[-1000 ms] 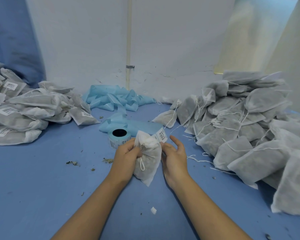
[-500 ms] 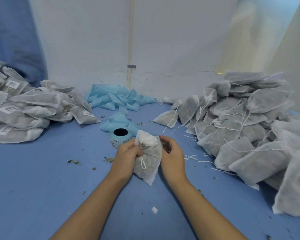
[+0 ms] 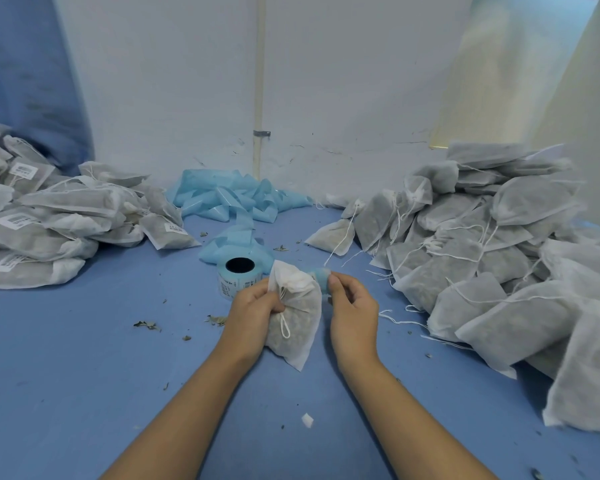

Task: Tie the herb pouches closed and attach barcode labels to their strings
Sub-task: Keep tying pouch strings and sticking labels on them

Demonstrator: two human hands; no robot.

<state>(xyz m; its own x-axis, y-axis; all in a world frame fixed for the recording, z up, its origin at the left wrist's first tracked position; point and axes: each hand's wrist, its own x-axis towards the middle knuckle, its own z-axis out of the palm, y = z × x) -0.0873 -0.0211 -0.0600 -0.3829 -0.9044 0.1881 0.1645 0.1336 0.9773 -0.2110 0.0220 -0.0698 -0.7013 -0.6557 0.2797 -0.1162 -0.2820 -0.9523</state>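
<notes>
At frame centre the left hand (image 3: 257,308) clutches the herb pouch (image 3: 293,318) by its neck, steadying it on the bench (image 3: 84,358); the right hand (image 3: 352,306) pinches a blue label backing (image 3: 321,277), probably readying a barcode label for the string (image 3: 284,325).

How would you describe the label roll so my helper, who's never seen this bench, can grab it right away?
Start at the blue table, between the labelled pouch pile on the left and the unlabelled pile on the right. Just beyond the left hand stands the label roll. It is the only cylinder there, with a dark hollow core.
</notes>
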